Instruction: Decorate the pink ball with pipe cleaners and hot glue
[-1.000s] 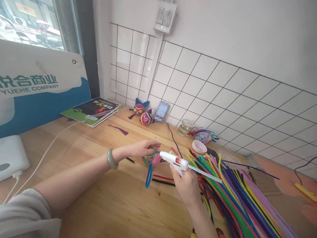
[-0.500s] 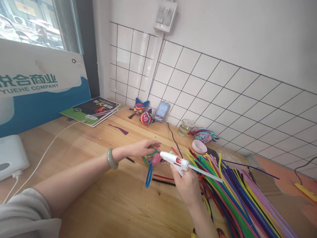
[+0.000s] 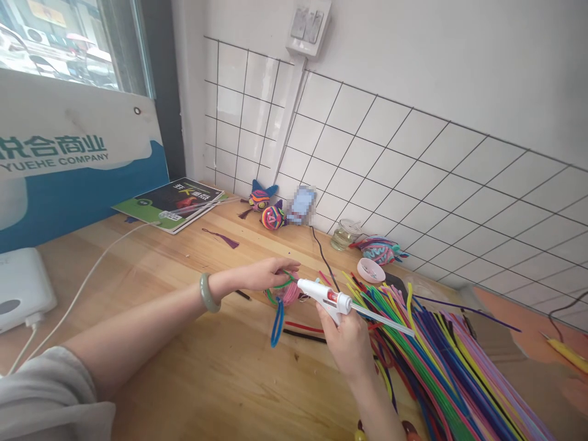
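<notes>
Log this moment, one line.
left hand: fingers at round pink-green craft piece | right hand: holds white plastic glue gun, nozzle by piece | right side: long multicoloured fuzzy stems

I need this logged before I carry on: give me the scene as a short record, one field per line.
Right hand: holds white glue gun by its handle
Left hand: at pink craft piece; exact grip hidden
Nozzle: points toward left hand's fingers; contact unclear
Right side: bundle of coloured stems
Along wall: two striped ornaments, glass jar, blue-and-pink ornament
In front of jar and ornament: pink bowl
Left side: booklet, purple tassel
</notes>
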The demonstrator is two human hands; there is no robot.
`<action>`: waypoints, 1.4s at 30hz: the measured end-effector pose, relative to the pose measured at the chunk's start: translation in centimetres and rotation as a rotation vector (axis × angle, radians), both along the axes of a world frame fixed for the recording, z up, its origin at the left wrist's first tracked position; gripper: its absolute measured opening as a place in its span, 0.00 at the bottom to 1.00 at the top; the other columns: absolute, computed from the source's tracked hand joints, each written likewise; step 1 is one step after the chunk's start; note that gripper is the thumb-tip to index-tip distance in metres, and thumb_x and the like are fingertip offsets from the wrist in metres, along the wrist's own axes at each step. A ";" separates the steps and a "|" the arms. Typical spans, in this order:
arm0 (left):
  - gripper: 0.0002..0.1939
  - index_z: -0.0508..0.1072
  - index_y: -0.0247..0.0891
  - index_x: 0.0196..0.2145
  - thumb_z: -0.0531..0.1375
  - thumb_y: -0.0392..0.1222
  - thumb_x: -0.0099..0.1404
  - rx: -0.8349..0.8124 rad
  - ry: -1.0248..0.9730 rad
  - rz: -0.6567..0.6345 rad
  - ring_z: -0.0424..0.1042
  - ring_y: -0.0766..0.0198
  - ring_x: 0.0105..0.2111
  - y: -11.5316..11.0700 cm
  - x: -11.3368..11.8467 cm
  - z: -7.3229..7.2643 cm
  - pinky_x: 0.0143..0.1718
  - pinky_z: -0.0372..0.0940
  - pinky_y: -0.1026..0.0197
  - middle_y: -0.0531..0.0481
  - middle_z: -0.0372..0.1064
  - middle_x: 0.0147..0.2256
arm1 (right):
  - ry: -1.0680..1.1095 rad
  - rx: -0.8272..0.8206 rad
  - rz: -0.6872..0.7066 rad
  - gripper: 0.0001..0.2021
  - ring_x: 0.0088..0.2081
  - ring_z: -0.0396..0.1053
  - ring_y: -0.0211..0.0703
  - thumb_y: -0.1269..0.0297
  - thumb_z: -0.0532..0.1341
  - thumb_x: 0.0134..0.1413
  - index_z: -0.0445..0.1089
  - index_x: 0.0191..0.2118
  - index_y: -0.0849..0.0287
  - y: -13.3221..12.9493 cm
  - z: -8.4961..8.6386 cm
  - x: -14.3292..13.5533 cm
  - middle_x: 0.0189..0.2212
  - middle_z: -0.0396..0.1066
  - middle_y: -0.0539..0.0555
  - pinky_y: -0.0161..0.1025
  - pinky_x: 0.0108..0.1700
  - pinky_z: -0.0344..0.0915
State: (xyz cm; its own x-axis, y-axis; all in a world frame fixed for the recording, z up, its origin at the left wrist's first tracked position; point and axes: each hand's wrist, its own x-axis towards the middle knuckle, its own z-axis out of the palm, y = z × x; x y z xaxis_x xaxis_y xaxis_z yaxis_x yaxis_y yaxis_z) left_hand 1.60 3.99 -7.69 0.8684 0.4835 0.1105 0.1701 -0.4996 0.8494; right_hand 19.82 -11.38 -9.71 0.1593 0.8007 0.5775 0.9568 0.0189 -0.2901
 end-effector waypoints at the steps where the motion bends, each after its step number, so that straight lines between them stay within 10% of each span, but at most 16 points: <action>1: 0.25 0.60 0.33 0.58 0.54 0.36 0.63 0.000 0.004 0.003 0.66 0.57 0.54 0.0 0.0 0.0 0.53 0.62 0.58 0.39 0.65 0.55 | -0.001 -0.001 -0.001 0.21 0.36 0.76 0.57 0.52 0.51 0.60 0.71 0.42 0.65 0.0 0.0 0.0 0.35 0.77 0.66 0.42 0.30 0.69; 42: 0.25 0.60 0.32 0.58 0.53 0.35 0.63 -0.012 -0.008 0.000 0.67 0.57 0.53 0.1 0.1 -0.3 0.52 0.63 0.58 0.39 0.66 0.54 | 0.000 -0.034 -0.043 0.20 0.30 0.75 0.53 0.51 0.51 0.60 0.71 0.42 0.63 -0.2 0.2 -0.1 0.31 0.77 0.63 0.41 0.28 0.66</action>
